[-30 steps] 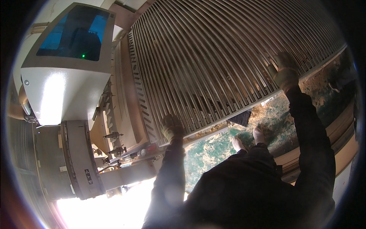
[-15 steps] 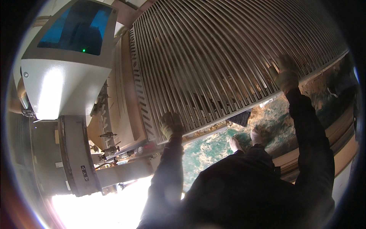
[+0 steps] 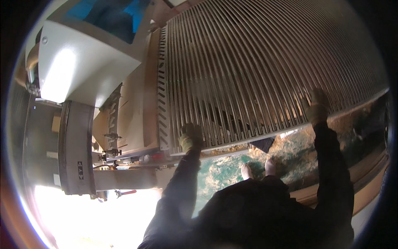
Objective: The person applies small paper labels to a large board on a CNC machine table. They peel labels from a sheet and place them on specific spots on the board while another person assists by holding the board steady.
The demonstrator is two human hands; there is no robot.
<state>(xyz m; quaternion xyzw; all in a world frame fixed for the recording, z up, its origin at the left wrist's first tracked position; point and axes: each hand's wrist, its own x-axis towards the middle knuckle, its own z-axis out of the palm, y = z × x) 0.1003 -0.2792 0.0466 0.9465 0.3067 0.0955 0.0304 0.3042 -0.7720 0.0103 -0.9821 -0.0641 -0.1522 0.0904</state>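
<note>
A: Where are your hands right now?

B: Both on the grille (image 3: 265, 70), the big ribbed metal panel in front of you. Your left hand (image 3: 190, 137) sits at its lower left corner, by the slotted side strip (image 3: 162, 91). Your right hand (image 3: 316, 106) is higher up, near the lower right edge. Both are gloved.

A: Are the fingers closed on it?

B: The left fingers (image 3: 187, 130) look curled over the bottom edge, gripping it. The right fingers (image 3: 319, 96) lie against the ribs; I cannot tell whether they hook an edge or just press flat.

A: How do I handle it well?

B: I'd judge the panel wide and awkward, so keep your hands well apart as they are, and move both together so it doesn't twist. Get a real hold with the right hand before you take any weight. Mind the left corner: it's close to the clamps and fittings (image 3: 111, 143) beside the grey machine housing (image 3: 83, 66).

A: Anything below?

B: Your feet (image 3: 258, 169) stand on the mottled green floor (image 3: 219, 174) right under the lower edge. Keep them back from it.
</note>
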